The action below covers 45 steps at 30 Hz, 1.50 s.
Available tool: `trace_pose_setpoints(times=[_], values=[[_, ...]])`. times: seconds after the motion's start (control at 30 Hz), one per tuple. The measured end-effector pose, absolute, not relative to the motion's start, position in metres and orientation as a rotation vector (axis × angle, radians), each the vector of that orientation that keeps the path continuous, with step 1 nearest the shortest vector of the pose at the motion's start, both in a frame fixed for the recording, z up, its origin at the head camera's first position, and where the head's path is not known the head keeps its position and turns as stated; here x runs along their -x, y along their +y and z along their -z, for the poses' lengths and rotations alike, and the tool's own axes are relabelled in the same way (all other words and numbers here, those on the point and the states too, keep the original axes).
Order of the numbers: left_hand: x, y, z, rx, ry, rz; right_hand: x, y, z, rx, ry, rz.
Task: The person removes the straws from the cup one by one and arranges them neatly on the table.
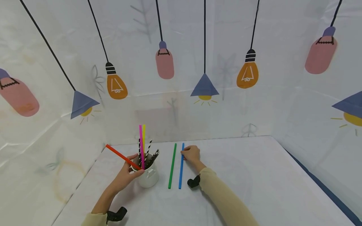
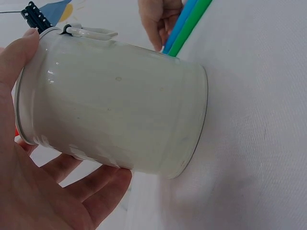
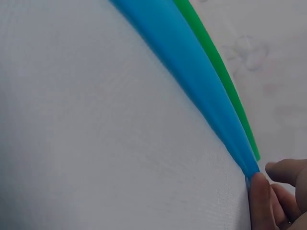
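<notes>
A white mug-like container stands left of centre; my left hand grips it, thumb at the rim and fingers curled around its side in the left wrist view. Inside it stand a magenta straw, a yellow straw and several black-and-white patterned straws. A red straw leans out to the left over that hand. My right hand pinches a blue straw near its far end. Parallel to it on the left lies a green straw.
The white tabletop spreads wide to the right. Behind it rises a white sheet wall printed with hanging lamps. A black wrist camera mount sits on the left wrist, another mount on the right.
</notes>
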State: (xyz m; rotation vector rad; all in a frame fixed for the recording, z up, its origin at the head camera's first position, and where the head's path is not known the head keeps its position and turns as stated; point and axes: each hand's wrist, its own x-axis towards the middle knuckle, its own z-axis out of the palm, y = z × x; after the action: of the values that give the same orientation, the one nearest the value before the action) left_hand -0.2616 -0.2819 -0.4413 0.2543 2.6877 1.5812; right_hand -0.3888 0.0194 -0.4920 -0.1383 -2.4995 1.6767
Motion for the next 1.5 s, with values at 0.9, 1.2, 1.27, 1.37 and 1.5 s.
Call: trace_pose_setpoints(times=[0.9,1.2,1.27,1.37,1.5], values=[[0.262,-0.293,0.435,-0.342,2.722,-1.54,0.354,-0.032,0.393,-0.469,-2.34,-2.218],[0.263,-0.295,0.431,-0.417,2.729,-1.544,0.368,-0.07,0.359,-0.578,-2.471,-2.154],[0.265,-0.295,0.433,-0.402,2.713,-1.556,0.371,-0.075,0.357,-0.576,-2.48,-2.146],[0.266,-0.292,0.44,-0.392,2.686,-1.57,0.375,-0.079,0.359,-0.564,-2.494,-2.131],[0.264,-0.291,0.446,-0.392,2.673,-1.576,0.375,-0.082,0.357,-0.559,-2.538,-2.097]])
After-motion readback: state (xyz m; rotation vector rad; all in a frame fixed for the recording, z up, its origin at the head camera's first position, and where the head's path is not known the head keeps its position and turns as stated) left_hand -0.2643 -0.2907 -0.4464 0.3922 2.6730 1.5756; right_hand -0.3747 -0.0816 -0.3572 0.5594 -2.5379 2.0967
